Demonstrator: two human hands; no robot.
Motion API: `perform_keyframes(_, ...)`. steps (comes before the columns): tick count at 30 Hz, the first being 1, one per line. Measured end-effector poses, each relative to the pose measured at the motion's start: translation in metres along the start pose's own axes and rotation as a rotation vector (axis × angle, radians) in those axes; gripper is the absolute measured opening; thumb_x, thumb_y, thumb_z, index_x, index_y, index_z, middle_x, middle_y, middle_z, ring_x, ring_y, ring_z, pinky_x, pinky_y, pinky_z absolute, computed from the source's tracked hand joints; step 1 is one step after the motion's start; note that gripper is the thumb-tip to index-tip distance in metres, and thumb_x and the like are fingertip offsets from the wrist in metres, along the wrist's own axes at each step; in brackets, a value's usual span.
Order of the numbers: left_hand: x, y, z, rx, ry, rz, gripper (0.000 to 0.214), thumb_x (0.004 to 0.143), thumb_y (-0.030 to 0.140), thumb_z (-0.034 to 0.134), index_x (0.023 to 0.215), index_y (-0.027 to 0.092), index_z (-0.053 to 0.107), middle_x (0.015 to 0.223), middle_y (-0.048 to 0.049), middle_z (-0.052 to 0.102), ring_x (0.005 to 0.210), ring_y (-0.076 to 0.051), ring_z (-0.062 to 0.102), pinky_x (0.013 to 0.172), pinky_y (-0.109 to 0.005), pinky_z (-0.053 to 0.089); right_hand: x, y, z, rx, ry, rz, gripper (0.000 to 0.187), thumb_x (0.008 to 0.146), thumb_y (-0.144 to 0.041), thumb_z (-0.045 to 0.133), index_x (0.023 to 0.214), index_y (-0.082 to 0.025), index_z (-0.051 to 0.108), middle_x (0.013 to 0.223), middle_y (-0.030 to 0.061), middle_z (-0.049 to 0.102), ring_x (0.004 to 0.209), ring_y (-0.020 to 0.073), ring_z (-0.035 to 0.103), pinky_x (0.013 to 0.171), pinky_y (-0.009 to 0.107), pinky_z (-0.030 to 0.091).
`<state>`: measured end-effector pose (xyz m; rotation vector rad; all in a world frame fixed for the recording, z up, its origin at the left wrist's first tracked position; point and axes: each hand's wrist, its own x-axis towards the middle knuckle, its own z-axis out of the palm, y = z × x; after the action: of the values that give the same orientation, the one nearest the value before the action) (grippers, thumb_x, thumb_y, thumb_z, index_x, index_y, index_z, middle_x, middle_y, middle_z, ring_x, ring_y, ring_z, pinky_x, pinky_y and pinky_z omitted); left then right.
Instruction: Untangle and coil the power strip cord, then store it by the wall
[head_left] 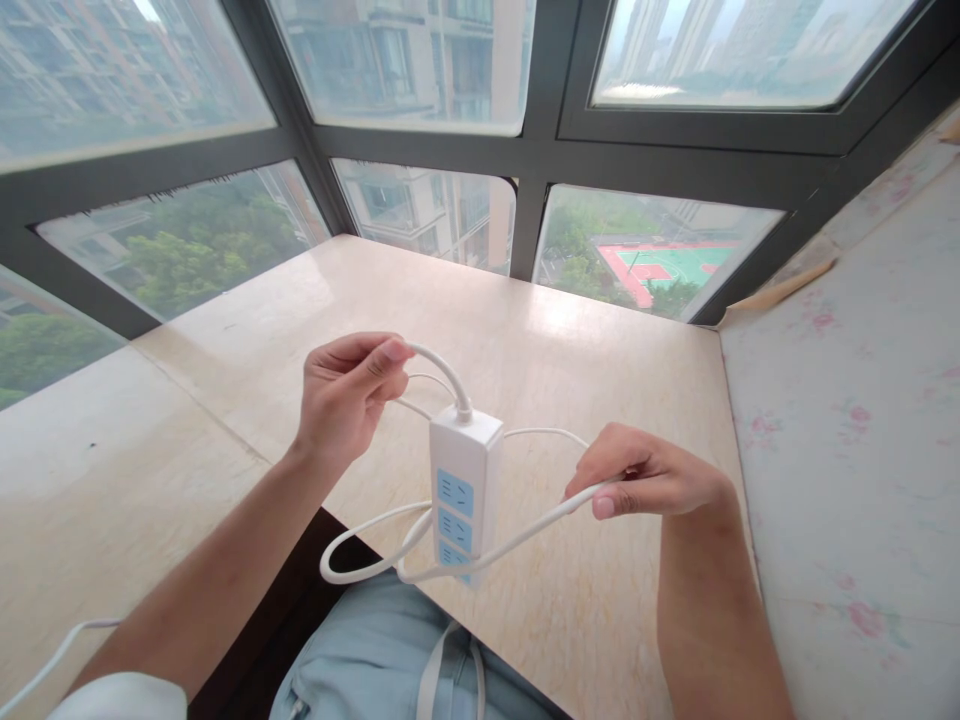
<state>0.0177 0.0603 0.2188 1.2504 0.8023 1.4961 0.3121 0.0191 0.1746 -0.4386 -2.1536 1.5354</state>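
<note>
A white power strip with blue sockets hangs upright above a beige stone window ledge. My left hand is closed in a pinch on the white cable just where it leaves the strip's top end. My right hand is closed on another stretch of the same cable, lower right of the strip. The cable loops in front of the strip's lower sockets and curls down toward my lap.
Large dark-framed windows surround the ledge's far side. A floral-patterned surface lies at the right. My light blue jeans show below. Another white cable runs along the bottom left.
</note>
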Motion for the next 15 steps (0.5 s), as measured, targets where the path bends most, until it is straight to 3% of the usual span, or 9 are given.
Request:
perform_keyframes(4, 0.02, 0.014, -0.007, -0.279, 0.268, -0.197, 0.022, 0.089, 0.026, 0.064, 0.069, 0.018, 0.061, 0.046, 0.0097, 0.022, 0.034, -0.003, 0.017, 0.035, -0.018, 0.02, -0.003, 0.001, -0.002, -0.014, -0.071, 0.077, 0.028, 0.091, -0.033, 0.061, 0.093, -0.008, 0.073, 0.058, -0.0045, 0.045, 0.049, 0.0052, 0.034, 0.045, 0.019, 0.027)
perform_keyframes(7, 0.033, 0.016, -0.02, -0.354, 0.336, -0.244, 0.023, 0.094, 0.031, 0.058, 0.074, 0.019, 0.06, 0.046, 0.0101, 0.019, 0.033, -0.003, 0.014, 0.035, -0.019, 0.017, -0.016, 0.001, -0.008, -0.034, -0.083, 0.079, 0.026, 0.091, -0.032, 0.061, 0.094, -0.009, 0.074, 0.058, -0.0037, 0.046, 0.05, 0.0059, 0.036, 0.046, 0.021, 0.028)
perform_keyframes(9, 0.039, 0.014, -0.03, -0.362, 0.373, -0.228, 0.025, 0.097, 0.033, 0.053, 0.077, 0.018, 0.059, 0.045, 0.0106, 0.016, 0.033, -0.004, 0.012, 0.035, -0.02, 0.016, -0.031, 0.001, -0.013, -0.055, 0.005, 0.05, 0.025, 0.091, -0.031, 0.06, 0.094, -0.011, 0.075, 0.057, -0.0029, 0.047, 0.049, 0.0067, 0.038, 0.046, 0.022, 0.028)
perform_keyframes(11, 0.042, 0.01, -0.041, -0.369, 0.428, -0.206, 0.027, 0.099, 0.032, 0.048, 0.079, 0.017, 0.058, 0.045, 0.0114, 0.013, 0.034, -0.004, 0.009, 0.035, -0.021, 0.014, -0.047, 0.001, -0.017, -0.071, 0.248, 0.04, 0.023, 0.089, -0.031, 0.062, 0.088, -0.012, 0.075, 0.056, -0.0014, 0.05, 0.048, 0.0079, 0.04, 0.045, 0.023, 0.029)
perform_keyframes(15, 0.045, 0.002, -0.065, -0.357, 0.529, -0.154, 0.025, 0.101, 0.028, 0.044, 0.082, 0.015, 0.055, 0.047, 0.012, 0.008, 0.037, -0.005, 0.005, 0.038, -0.022, 0.012, -0.071, 0.002, -0.026, 0.095, 1.049, 0.062, 0.021, 0.081, -0.033, 0.07, 0.076, -0.013, 0.072, 0.043, -0.0068, 0.037, 0.039, 0.0059, 0.031, 0.043, 0.023, 0.024)
